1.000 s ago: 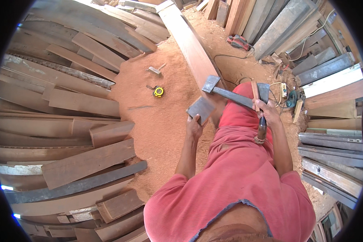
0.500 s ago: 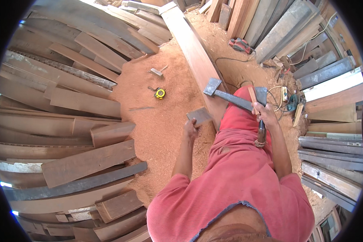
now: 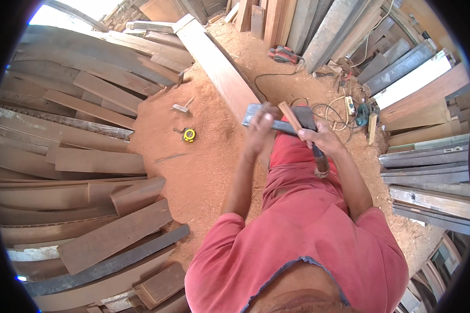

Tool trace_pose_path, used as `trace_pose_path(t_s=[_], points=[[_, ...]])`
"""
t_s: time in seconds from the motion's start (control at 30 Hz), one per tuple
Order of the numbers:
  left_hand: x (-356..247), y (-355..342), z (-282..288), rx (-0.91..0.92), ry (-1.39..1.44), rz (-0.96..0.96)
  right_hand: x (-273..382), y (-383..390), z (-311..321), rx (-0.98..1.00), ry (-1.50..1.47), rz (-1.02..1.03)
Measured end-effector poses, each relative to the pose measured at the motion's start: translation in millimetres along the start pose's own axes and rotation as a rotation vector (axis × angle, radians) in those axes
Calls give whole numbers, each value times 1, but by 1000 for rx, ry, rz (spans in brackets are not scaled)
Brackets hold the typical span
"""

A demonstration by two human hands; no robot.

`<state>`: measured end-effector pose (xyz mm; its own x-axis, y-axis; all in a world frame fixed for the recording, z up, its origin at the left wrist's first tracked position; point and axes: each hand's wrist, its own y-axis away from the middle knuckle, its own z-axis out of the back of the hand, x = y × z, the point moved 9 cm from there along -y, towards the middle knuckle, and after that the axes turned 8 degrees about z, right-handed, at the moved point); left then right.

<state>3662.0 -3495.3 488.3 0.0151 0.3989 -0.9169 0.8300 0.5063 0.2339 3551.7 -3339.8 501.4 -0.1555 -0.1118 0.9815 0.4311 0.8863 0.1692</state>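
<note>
My right hand (image 3: 322, 137), over my right thigh, is closed around a bundle of tools. One has a dark handle (image 3: 321, 161) and a broad grey metal head (image 3: 305, 116). A reddish wooden strip (image 3: 290, 117) stands up beside it. A long dark metal bar (image 3: 284, 126) reaches left from the same grip. At the bar's left end is a flat grey metal piece (image 3: 251, 112). My left hand (image 3: 259, 131), smeared by motion, lies over that piece, and its grip is hidden. A long pale plank (image 3: 219, 65) stretches away from my legs.
A yellow tape measure (image 3: 189, 135) and a small wood-handled tool (image 3: 181, 108) lie on the sawdust to the left. Stacked boards (image 3: 99, 159) line the left side. Farther right are a red power tool (image 3: 284, 54), loose cables, a socket strip (image 3: 350, 106) and leaning planks (image 3: 417, 94).
My left hand has risen to the metal piece; the flat grey block it held is no longer distinguishable. The bar and my right hand's tools have shifted left in view, along with the whole scene.
</note>
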Motion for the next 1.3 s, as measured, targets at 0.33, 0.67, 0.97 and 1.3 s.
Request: trace_pose_path(t_s=[0.33, 0.67, 0.97, 1.3], points=[[21, 3, -38, -8, 158, -79, 24, 3, -17, -97, -70, 85], [-14, 4, -43, 82, 1054, 169, -26, 30, -15, -139, -175, 48], [-12, 10, -51, 544, 953, 172, 40, 22, -8, -233, -227, 162], [-30, 9, -44, -49, 501, -59, 44, 7, -14, -188, -357, 174]])
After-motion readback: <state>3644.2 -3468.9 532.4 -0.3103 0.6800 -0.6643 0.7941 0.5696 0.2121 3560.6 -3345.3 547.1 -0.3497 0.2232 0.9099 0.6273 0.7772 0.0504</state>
